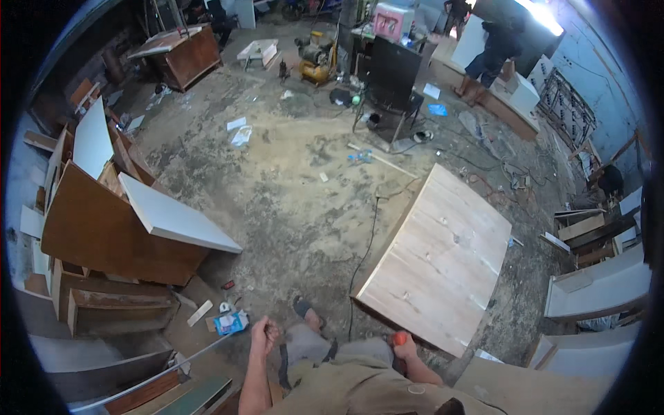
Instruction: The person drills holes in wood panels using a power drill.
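Standing beside a big pale wooden board (439,259) that lies flat on the dusty floor (297,200), the person looks to be between steps, I think. The right hand (402,344) is closed around a small orange thing (399,338), just at the near corner of the board. The left hand (265,334) is curled shut on a thin silver strip (166,370), well to the left of the board.

Next, I think the orange thing must go to the board, slowly and in the right spot.

A small blue and white packet (231,322) lies on the floor left of the board. A blue sheet (437,109) lies far beyond the board. A pink box (392,21) stands farther back still.
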The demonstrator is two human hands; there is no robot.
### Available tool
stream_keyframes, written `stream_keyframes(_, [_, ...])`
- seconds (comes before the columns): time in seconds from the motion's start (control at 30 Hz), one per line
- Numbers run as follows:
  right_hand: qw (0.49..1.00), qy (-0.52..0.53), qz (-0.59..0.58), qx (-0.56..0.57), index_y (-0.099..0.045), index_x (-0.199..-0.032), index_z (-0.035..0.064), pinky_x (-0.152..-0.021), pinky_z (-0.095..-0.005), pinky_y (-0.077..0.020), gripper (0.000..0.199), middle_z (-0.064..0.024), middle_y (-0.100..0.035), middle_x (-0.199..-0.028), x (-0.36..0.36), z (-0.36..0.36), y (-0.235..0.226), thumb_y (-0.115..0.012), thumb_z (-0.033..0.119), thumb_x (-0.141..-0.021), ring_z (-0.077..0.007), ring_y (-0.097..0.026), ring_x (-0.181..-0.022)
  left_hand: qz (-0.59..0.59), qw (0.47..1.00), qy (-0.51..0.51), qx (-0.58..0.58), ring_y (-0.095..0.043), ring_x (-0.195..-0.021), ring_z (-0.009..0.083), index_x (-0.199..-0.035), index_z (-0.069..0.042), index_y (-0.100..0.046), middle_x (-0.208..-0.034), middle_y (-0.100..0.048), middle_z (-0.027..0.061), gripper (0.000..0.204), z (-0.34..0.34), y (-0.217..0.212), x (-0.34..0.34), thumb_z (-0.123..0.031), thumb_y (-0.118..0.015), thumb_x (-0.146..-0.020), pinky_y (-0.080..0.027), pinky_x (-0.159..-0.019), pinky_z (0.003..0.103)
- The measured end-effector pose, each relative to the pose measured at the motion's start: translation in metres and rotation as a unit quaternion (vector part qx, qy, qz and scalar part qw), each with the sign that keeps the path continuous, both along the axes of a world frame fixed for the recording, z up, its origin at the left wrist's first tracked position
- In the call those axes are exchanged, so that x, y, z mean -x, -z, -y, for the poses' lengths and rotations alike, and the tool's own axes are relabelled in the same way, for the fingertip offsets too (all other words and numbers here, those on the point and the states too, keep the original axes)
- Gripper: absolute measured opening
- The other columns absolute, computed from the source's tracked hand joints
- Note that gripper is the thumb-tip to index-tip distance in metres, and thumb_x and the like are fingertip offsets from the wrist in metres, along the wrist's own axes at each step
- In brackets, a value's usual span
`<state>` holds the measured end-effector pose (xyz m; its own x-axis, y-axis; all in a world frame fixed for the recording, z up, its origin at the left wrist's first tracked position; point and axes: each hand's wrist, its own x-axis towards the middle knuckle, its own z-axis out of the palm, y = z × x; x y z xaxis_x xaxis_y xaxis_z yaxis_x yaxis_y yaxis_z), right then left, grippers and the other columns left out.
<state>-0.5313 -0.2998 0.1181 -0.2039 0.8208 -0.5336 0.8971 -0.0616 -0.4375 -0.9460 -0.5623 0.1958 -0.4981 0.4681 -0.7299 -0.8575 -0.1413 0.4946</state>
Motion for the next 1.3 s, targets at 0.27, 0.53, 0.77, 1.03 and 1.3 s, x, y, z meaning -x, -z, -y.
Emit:
stream_keyframes(0.27, [0.987, 0.084, -0.139, 0.009, -0.054, -0.117, 0.0107, -0.091, -0.041, -0.0458, 0.045, -0.0192, -0.064, -0.108, 0.16, -0.024, -0.07, -0.064, 0.017, -0.074, -0.0362, -0.06, -0.106, -0.083, 0.995, -0.057, -0.017, -0.06, -0.067, 0.0142, -0.085, -0.008, -0.057, -0.079, -0.063, 0.0065, 0.018, 0.026, -0.052, 0.159, -0.025, -0.056, -0.092, -0.051, -0.059, 0.027])
stream_keyframes(0.53, [0.994, -0.021, -0.051, 0.098, -0.054, -0.12, 0.007, -0.092, -0.0393, -0.0457, 0.05, -0.0215, -0.062, -0.113, 0.224, -0.048, -0.042, -0.065, 0.024, -0.074, -0.0364, -0.058, -0.109, -0.154, 0.983, -0.06, -0.086, -0.039, -0.059, 0.0088, -0.083, -0.011, -0.049, -0.07, -0.043, -0.0011, 0.017, -0.04, -0.102, 0.235, -0.025, -0.056, -0.091, -0.033, -0.05, 0.023])
stream_keyframes(0.77, [0.972, -0.027, -0.028, 0.231, -0.063, -0.11, 0.0031, -0.088, -0.0381, -0.0468, 0.059, -0.02, -0.065, -0.108, 0.216, -0.062, 0.045, -0.073, 0.043, -0.068, -0.0286, -0.06, -0.102, -0.039, 0.998, 0.035, -0.03, -0.042, -0.053, 0.007, -0.111, -0.005, -0.058, -0.062, -0.042, -0.0036, 0.024, -0.146, -0.071, 0.253, -0.021, -0.053, -0.094, -0.033, -0.045, 0.023])
stream_keyframes(1.03, [0.974, 0.122, -0.047, 0.184, -0.068, -0.098, 0.0033, -0.071, -0.0375, -0.0496, 0.044, -0.0107, -0.068, -0.093, 0.22, -0.126, 0.07, -0.079, 0.035, -0.069, -0.0211, -0.062, -0.083, -0.156, 0.957, 0.215, 0.118, -0.053, -0.055, 0.0135, -0.098, -0.003, -0.059, -0.069, -0.057, 0.0043, 0.018, -0.278, 0.021, 0.329, -0.02, -0.054, -0.095, -0.045, -0.049, 0.026])
stream_keyframes(1.3, [0.92, 0.33, -0.142, 0.157, -0.065, -0.087, 0.0049, -0.054, -0.0372, -0.0501, 0.021, -0.0066, -0.065, -0.075, 0.285, -0.236, -0.036, -0.065, 0.012, -0.067, -0.019, -0.061, -0.065, -0.052, 0.854, 0.418, 0.305, -0.058, -0.054, 0.0194, -0.082, 0.001, -0.067, -0.071, -0.063, 0.0099, 0.025, -0.3, 0.162, 0.392, -0.021, -0.058, -0.088, -0.046, -0.048, 0.034])
